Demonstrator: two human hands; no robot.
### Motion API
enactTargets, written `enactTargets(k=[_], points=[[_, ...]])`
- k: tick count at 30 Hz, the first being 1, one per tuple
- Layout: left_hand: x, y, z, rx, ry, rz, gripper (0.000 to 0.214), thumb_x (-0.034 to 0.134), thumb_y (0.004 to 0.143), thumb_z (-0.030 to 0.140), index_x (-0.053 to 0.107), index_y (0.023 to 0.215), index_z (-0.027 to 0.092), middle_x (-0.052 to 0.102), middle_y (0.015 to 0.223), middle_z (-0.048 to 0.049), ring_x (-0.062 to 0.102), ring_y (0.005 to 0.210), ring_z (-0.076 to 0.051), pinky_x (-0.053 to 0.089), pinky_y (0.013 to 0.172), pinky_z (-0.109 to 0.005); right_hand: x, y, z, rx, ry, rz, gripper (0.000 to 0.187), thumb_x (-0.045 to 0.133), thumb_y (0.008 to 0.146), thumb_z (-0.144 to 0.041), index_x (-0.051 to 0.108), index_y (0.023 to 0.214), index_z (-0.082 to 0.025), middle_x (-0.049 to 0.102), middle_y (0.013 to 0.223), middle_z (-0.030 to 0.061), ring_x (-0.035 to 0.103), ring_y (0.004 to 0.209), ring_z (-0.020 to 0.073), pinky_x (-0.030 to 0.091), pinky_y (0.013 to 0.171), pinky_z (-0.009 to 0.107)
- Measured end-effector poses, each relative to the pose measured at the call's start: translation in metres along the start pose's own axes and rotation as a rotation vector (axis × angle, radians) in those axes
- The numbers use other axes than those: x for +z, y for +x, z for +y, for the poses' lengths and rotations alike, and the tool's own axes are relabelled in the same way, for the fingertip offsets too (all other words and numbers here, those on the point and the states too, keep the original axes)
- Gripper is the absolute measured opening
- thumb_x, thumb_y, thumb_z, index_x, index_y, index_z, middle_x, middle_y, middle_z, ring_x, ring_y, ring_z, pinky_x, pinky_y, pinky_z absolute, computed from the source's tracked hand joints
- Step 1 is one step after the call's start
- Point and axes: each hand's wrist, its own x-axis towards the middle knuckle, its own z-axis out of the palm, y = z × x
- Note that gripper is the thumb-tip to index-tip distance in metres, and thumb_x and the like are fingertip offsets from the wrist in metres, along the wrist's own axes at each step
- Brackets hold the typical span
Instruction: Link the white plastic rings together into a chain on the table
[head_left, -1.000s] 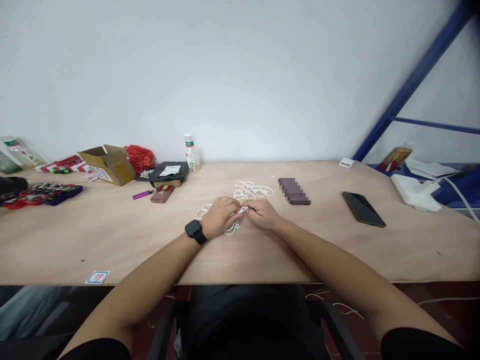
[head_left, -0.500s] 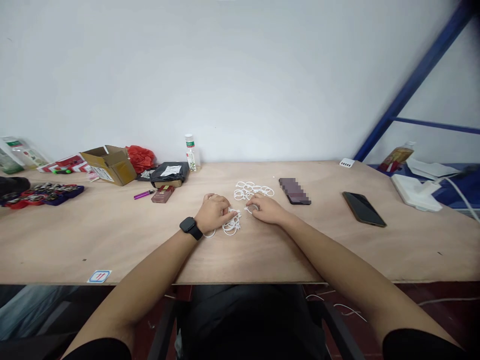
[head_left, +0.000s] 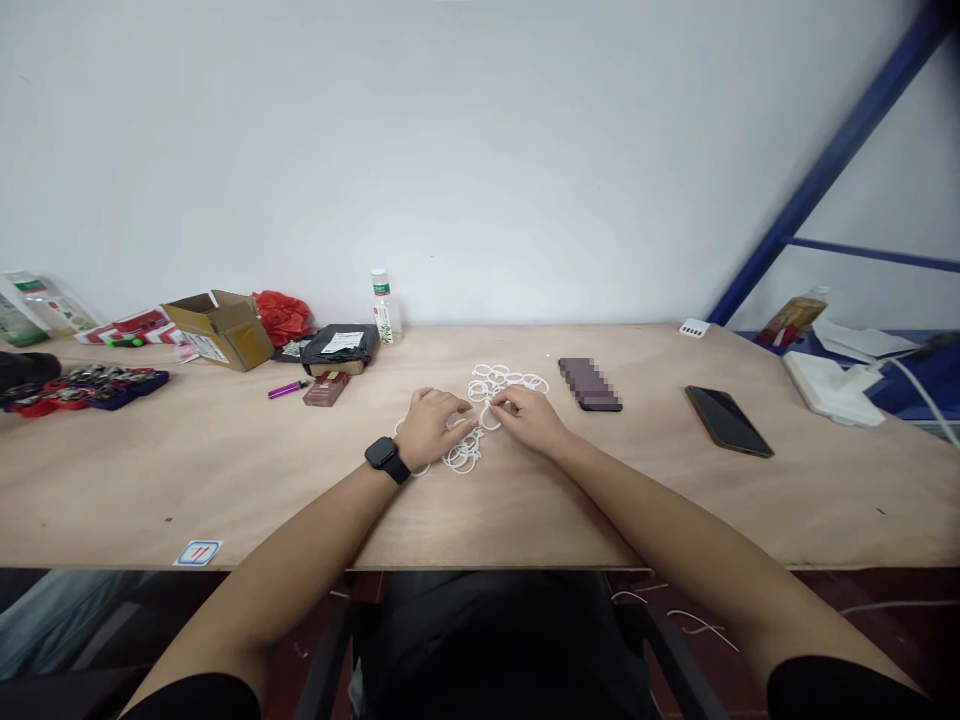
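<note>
Several loose white rings (head_left: 504, 381) lie on the wooden table (head_left: 225, 470), beyond my hands. A linked bunch of white rings (head_left: 463, 455) rests between and just under my hands. My left hand (head_left: 431, 424), with a black watch on the wrist, lies on that bunch with its fingers curled over it. My right hand (head_left: 529, 417) pinches a single white ring (head_left: 490, 417) at the near edge of the loose pile.
A dark wallet-like block (head_left: 589, 383) and a black phone (head_left: 727, 421) lie to the right. To the left are a cardboard box (head_left: 219, 328), a purple lighter (head_left: 286, 390), a red packet (head_left: 325, 388), a black parcel (head_left: 339, 346) and a small bottle (head_left: 383, 306).
My hands have parted from a joint pinch. The right hand moved forward to the loose rings and took one. The left hand settled onto the linked bunch.
</note>
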Motion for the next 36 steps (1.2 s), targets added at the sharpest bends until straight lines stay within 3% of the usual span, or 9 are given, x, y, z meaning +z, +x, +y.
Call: enactTargets(k=[3,6,16,25,33,36], points=[[0.002,0.0,0.004,0.037,-0.04,0.007,0.029,0.05,0.093,0.043,0.064,0.108,0.023,0.072,0.1,-0.004,0.061,0.099,-0.02,0.032,0.1,-0.041,0.003,-0.003,-0.015,-0.096,0.088,0.09,0.011,0.057,0.089,-0.025,0.067,0.086,-0.021,0.068,0.08,0.0028,0.06,0.074,0.0159,0.046,0.074,0.029],[0.003,0.0,0.006,0.062,-0.071,0.026,0.024,0.047,0.095,0.037,0.066,0.101,0.023,0.072,0.093,-0.0029,0.062,0.092,-0.018,0.034,0.098,-0.041,0.008,-0.007,-0.023,-0.201,0.141,0.085,0.014,0.054,0.091,-0.026,0.068,0.088,-0.023,0.068,0.082,0.0035,0.06,0.074,0.0159,0.047,0.072,0.03],[0.001,0.0,0.006,0.098,-0.092,0.039,0.018,0.053,0.086,0.027,0.069,0.094,0.023,0.073,0.089,-0.0014,0.063,0.089,-0.018,0.033,0.101,-0.042,0.013,-0.008,-0.022,-0.314,0.14,0.106,0.012,0.056,0.091,-0.023,0.066,0.086,-0.022,0.066,0.08,0.0038,0.059,0.07,0.0147,0.047,0.065,0.028],[0.001,0.0,0.004,0.139,-0.076,0.061,0.017,0.052,0.079,0.023,0.067,0.086,0.022,0.072,0.083,-0.0017,0.063,0.087,-0.018,0.036,0.099,-0.041,0.013,-0.008,-0.024,-0.319,0.164,0.026,0.014,0.054,0.093,-0.027,0.067,0.089,-0.023,0.068,0.084,0.005,0.063,0.08,0.0168,0.052,0.072,0.031],[0.001,0.0,0.003,0.104,-0.049,0.05,0.016,0.051,0.074,0.018,0.066,0.077,0.022,0.072,0.08,-0.0002,0.064,0.085,-0.018,0.033,0.103,-0.043,0.014,-0.01,-0.031,-0.382,0.213,-0.046,0.013,0.054,0.093,-0.027,0.066,0.092,-0.023,0.067,0.091,0.0065,0.063,0.086,0.0178,0.053,0.078,0.033],[0.002,0.0,0.001,0.079,-0.062,0.079,0.017,0.05,0.075,0.018,0.067,0.078,0.022,0.072,0.081,-0.0012,0.064,0.086,-0.018,0.036,0.1,-0.042,0.011,-0.008,-0.025,-0.346,0.198,-0.047,0.014,0.06,0.09,-0.033,0.066,0.098,-0.024,0.066,0.096,0.0067,0.062,0.088,0.0186,0.052,0.079,0.033]])
